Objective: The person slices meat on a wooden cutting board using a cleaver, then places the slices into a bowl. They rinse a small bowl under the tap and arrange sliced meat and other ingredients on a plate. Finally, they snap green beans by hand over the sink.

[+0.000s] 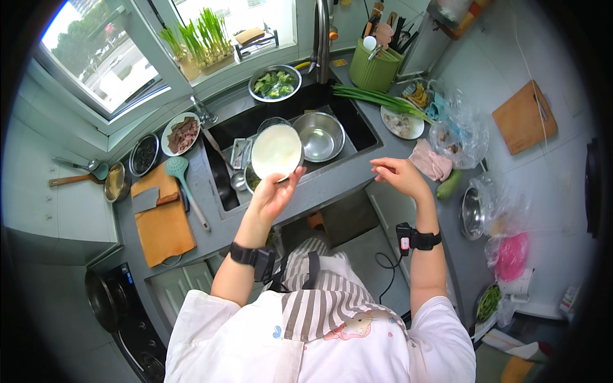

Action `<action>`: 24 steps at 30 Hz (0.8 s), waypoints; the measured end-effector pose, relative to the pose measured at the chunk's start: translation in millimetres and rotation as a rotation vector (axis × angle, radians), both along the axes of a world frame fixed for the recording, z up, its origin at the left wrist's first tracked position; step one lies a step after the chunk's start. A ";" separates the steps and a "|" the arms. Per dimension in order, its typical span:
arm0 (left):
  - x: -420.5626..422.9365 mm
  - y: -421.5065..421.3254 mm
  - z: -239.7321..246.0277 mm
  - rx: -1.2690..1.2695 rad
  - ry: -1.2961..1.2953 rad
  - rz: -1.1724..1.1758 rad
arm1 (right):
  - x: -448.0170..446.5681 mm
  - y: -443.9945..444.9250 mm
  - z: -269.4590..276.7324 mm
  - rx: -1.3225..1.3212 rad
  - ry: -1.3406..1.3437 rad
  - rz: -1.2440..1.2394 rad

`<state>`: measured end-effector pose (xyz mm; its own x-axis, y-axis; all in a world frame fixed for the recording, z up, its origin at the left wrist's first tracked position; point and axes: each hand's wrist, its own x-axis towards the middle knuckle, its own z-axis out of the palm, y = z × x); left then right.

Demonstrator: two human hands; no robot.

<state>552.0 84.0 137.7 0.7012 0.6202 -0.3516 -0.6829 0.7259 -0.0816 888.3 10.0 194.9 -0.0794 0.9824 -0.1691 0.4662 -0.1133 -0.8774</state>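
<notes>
My left hand (274,198) grips the near edge of a round white dish (277,152), tilted over the sink. Its inside looks creamy white; I cannot tell whether it holds liquid. My right hand (401,176) hovers by the counter's front edge, right of the sink, empty with loosely bent fingers. Behind the dish, a stainless steel bowl (320,136) sits in the dark sink (357,112). A bowl with something green (250,178) is partly hidden beneath the dish. A metal ladle (237,181) leans in the sink's left part.
On the left lie a cutting board (160,225), a cleaver (147,199), a slotted turner (178,167) and a plate of sliced meat (181,135). A broccoli bowl (275,84) stands behind the sink below the faucet (322,43). Scallions (378,98) and a pink cloth (431,160) lie right.
</notes>
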 end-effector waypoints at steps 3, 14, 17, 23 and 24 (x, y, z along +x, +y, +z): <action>56.1 47.7 -33.4 -0.074 0.029 0.105 | 19.6 50.8 -0.8 0.019 -0.001 0.029; 147.2 154.3 -121.6 0.248 1.051 -0.005 | 48.6 282.4 -76.0 0.391 -0.370 0.216; 152.6 159.4 -125.7 0.218 1.055 -0.013 | 19.8 340.9 -87.8 0.644 -0.404 0.188; 153.0 175.7 -121.9 0.230 1.092 -0.043 | -1.3 381.9 -77.3 0.404 -0.213 0.328; 153.3 176.1 -120.7 0.219 1.085 -0.041 | -5.4 376.2 -78.7 0.449 -0.295 0.374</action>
<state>705.3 260.1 17.0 0.1089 0.7271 -0.6778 -0.2894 0.6755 0.6782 882.9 386.3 116.2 -0.4421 0.8778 0.1845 0.6315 0.4507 -0.6309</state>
